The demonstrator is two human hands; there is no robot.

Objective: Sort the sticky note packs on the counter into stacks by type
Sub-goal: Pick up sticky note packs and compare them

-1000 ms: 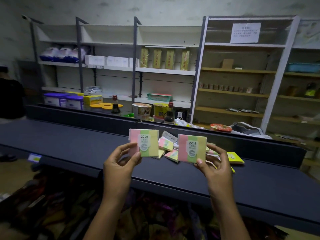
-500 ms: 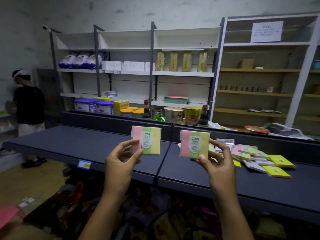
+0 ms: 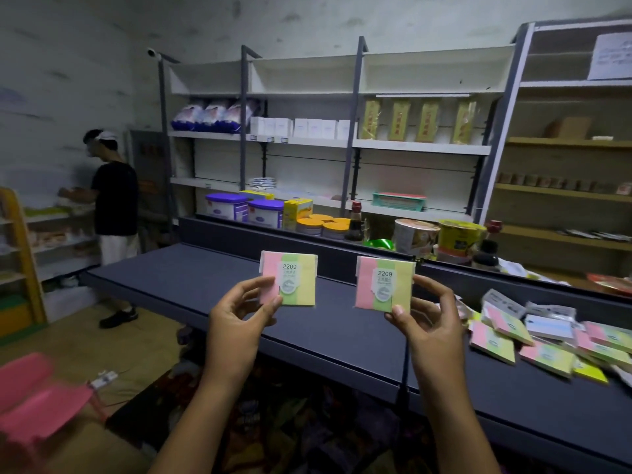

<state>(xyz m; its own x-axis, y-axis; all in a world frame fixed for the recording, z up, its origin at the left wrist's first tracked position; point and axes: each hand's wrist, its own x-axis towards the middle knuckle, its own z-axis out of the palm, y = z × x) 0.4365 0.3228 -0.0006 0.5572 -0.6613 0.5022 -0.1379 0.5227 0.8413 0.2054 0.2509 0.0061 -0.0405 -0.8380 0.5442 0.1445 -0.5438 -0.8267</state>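
Observation:
My left hand (image 3: pixel 236 323) pinches a pink, green and yellow sticky note pack (image 3: pixel 297 278) marked 2209, held upright above the dark counter (image 3: pixel 205 282). A matching three-colour pack (image 3: pixel 384 283) stands upright in the pinch of my right hand (image 3: pixel 427 323), about a hand's width to the right. On the counter at the right lies a loose pile of sticky note packs (image 3: pixel 547 340): several pink-green-yellow ones, a plain yellow pack (image 3: pixel 590 372), a pale blue one (image 3: pixel 550 328) and white-labelled ones.
Behind the counter's raised back edge stand tubs (image 3: pixel 246 208), bottles and instant noodle cups (image 3: pixel 415 236). Wall shelves carry boxes and bags. A person in a black shirt (image 3: pixel 114 203) stands at the left by another shelf. A pink stool (image 3: pixel 37 398) is at the lower left.
The view has swung left, so the pile now sits far right and the person at the left shows. Both hands still hold their packs upright, a little farther apart.

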